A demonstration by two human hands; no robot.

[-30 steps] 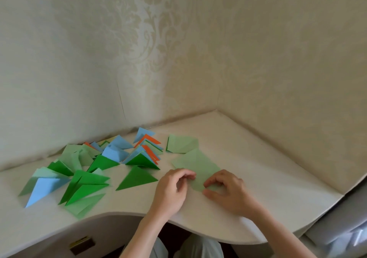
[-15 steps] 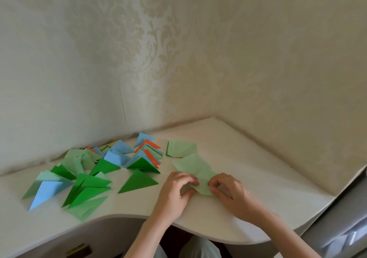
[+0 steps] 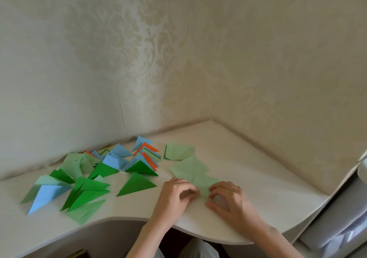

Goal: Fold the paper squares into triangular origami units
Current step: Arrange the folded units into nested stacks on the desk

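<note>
A light green paper square (image 3: 200,180) lies on the white desk (image 3: 258,178), its near corner folded up between my two hands. My left hand (image 3: 174,196) pinches the folded edge from the left with curled fingers. My right hand (image 3: 228,200) pinches the same paper from the right, thumb below. Another light green sheet (image 3: 188,167) lies flat under and behind it. A small stack of light green squares (image 3: 178,151) sits further back. Several folded triangles in dark green (image 3: 137,184), light green, blue (image 3: 115,159) and orange (image 3: 149,148) are spread over the desk's left half.
The desk sits in a corner; wallpapered walls rise behind and to the right. Its curved front edge (image 3: 198,236) runs just below my wrists. A grey cabinet side (image 3: 337,214) stands at the right end.
The near corner of the light green paper has been folded up and my hands have drawn closer together on it. The camera has tilted slightly.
</note>
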